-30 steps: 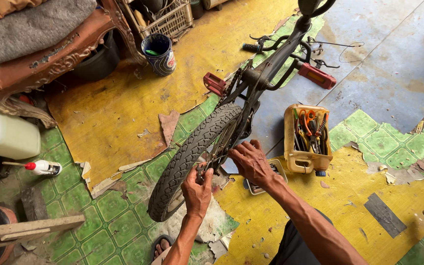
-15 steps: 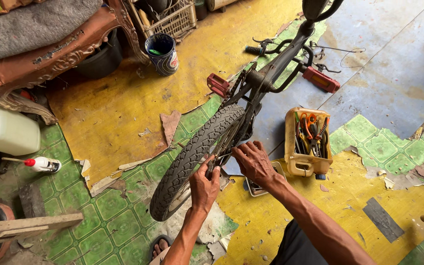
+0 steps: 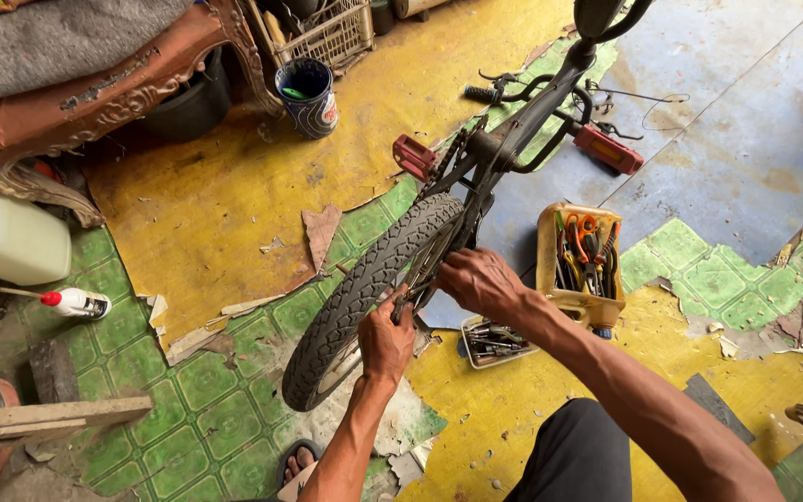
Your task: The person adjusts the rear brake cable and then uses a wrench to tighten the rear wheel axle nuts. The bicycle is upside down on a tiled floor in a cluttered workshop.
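An upside-down black bicycle [image 3: 522, 121] with red pedals stands on the floor, its knobbly rear tyre [image 3: 355, 293] pointing toward me. My left hand [image 3: 385, 339] is closed around a small tool or part at the wheel's axle on the near side. My right hand [image 3: 478, 281] grips the frame end beside the hub on the far side of the wheel. What the right fingers pinch is hidden by the hand.
A yellow tray of pliers and screwdrivers [image 3: 580, 265] sits right of the wheel, a small box of bits [image 3: 496, 341] below it. A blue paint can [image 3: 307, 96], white jerrycan [image 3: 6, 237], a small red-capped bottle [image 3: 72, 302] and wooden boards [image 3: 39, 418] lie left. My sandalled foot [image 3: 297, 460] is near.
The view has shifted slightly; both hands stay at the rear axle, the left hand shifting a little on it.
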The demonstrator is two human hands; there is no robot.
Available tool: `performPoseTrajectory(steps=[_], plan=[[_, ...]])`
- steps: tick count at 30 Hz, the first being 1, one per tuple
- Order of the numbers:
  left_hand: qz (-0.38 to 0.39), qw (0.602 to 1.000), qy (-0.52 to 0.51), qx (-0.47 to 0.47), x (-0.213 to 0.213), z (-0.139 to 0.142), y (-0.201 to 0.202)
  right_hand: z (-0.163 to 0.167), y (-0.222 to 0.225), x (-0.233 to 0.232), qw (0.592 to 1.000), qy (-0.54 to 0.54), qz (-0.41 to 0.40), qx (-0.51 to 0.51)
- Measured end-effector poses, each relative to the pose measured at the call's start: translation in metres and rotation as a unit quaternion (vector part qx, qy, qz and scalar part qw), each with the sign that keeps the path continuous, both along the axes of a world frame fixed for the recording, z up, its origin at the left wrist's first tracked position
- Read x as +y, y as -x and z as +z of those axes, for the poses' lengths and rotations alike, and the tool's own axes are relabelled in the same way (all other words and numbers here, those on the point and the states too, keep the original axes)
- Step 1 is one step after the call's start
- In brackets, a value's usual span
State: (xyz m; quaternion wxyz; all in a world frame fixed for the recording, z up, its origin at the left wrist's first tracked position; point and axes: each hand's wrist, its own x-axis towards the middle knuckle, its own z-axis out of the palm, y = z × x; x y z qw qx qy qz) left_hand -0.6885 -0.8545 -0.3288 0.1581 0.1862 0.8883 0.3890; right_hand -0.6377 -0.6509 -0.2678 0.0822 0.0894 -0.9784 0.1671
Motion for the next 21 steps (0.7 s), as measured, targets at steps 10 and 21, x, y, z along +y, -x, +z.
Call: performPoseTrajectory(steps=[10, 21], plan=[[0.013, 1.0, 0.004, 0.001, 0.001, -0.006, 0.004, -0.007, 0.014, -0.001, 0.983, 0.024, -0.052, -0.174], [0.015, 0.999, -0.006, -0.045, -0.003, -0.01, 0.002, -0.004, 0.018, -0.012, 0.965, -0.243, 0.071, -0.068]])
